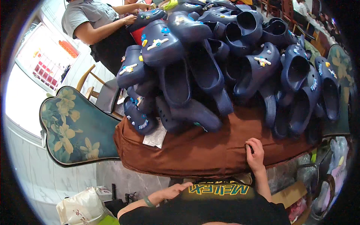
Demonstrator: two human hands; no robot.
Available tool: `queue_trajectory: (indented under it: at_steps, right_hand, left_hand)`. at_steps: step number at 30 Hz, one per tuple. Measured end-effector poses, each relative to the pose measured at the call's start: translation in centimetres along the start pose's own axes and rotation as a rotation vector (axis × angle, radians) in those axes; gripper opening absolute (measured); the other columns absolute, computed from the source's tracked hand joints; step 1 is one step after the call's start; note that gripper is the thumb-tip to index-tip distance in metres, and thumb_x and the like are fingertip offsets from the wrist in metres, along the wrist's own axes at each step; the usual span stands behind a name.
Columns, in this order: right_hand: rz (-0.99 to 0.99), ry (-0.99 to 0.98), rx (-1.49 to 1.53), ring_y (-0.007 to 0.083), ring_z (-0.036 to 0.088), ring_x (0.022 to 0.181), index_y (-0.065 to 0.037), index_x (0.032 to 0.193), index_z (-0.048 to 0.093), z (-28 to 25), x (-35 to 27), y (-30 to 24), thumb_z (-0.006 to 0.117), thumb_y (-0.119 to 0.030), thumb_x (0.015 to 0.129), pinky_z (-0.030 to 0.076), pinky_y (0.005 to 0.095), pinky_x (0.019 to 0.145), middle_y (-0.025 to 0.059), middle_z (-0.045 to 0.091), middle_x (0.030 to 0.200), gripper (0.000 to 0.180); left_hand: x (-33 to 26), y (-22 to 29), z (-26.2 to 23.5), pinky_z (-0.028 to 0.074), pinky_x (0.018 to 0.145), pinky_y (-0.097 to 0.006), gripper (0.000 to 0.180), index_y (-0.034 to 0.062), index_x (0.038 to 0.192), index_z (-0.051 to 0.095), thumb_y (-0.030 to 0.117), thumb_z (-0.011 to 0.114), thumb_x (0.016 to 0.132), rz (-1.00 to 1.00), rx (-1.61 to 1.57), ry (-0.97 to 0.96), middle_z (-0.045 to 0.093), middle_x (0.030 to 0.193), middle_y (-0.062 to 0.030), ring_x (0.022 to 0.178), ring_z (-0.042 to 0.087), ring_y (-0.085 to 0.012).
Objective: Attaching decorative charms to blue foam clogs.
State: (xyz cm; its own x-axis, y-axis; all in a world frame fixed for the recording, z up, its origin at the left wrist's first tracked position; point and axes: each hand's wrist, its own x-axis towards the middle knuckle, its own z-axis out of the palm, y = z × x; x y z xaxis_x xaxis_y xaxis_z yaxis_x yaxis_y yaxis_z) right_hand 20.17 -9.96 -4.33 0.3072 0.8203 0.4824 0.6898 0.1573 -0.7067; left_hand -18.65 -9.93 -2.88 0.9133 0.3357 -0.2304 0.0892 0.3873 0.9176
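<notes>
The right hand (255, 153) rests on the front edge of the tabletop (195, 150), which is covered in a brown cloth; its fingers curl loosely over the edge and pinch a fold of the cloth, with nothing else held. The left hand (176, 190) sits lower, at about 7 o'clock from the right one, below the tabletop edge and close to the body; it looks loosely half-closed and empty (a green band circles that wrist).

A big pile of navy clogs (210, 63) fills the tabletop from 9 o'clock round to 3 o'clock of the right hand, many carrying small coloured charms. The nearest clog (197, 114) lies at 11 o'clock, apart from the fingers. A clear plastic bag (154, 137) lies beside the pile at 10 o'clock.

At the far left a chair (75, 127) with a floral back stands against the tabletop. Another person (97, 26) stands at 11 o'clock, hands on the clogs at the far side. A white bag (80, 210) sits on the floor at 8 o'clock.
</notes>
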Motion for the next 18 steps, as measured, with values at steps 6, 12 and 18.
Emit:
queue_trajectory:
  at_steps: [6, 12, 18]
  right_hand:
    - [-0.016, -0.008, -0.053, 0.0295, 0.058, 0.09, -0.003, 0.092, 0.061, -0.1, 0.3, -0.1, 0.063, 0.003, 0.079, 0.046, 0.0361, 0.08, 0.0112, 0.06, 0.096, 0.015]
    - [-0.005, -0.015, -0.056, 0.0284, 0.058, 0.091, -0.004, 0.093, 0.063, -0.3, -0.3, 0.2, 0.064, 0.003, 0.078, 0.046, 0.0368, 0.081, 0.0098, 0.06, 0.097, 0.016]
    - [-0.013, -0.037, -0.097, 0.0287, 0.058, 0.092, -0.004, 0.092, 0.063, 0.1, -0.7, 0.1, 0.064, 0.002, 0.077, 0.046, 0.0367, 0.08, 0.0095, 0.06, 0.098, 0.016]
  left_hand:
    - [0.4, 0.4, -0.5, 0.03, 0.104, -0.036, 0.032, 0.0017, 0.117, 0.057, 0.024, 0.055, 0.093, -0.026, 0.229, -0.071, 0.048, 0.122, -0.0097, 0.119, 0.041, -0.0254]
    - [1.5, 0.7, -1.6, 0.029, 0.103, -0.041, 0.03, 0.0003, 0.111, 0.058, 0.023, 0.059, 0.091, 0.04, 0.276, -0.181, 0.051, 0.116, -0.0098, 0.114, 0.04, -0.0287]
    - [3.8, 7.0, -2.3, 0.045, 0.09, -0.035, 0.01, 0.0031, 0.094, 0.065, 0.01, 0.065, 0.086, -0.122, 0.511, -0.065, 0.064, 0.101, -0.0081, 0.102, 0.059, -0.0204]
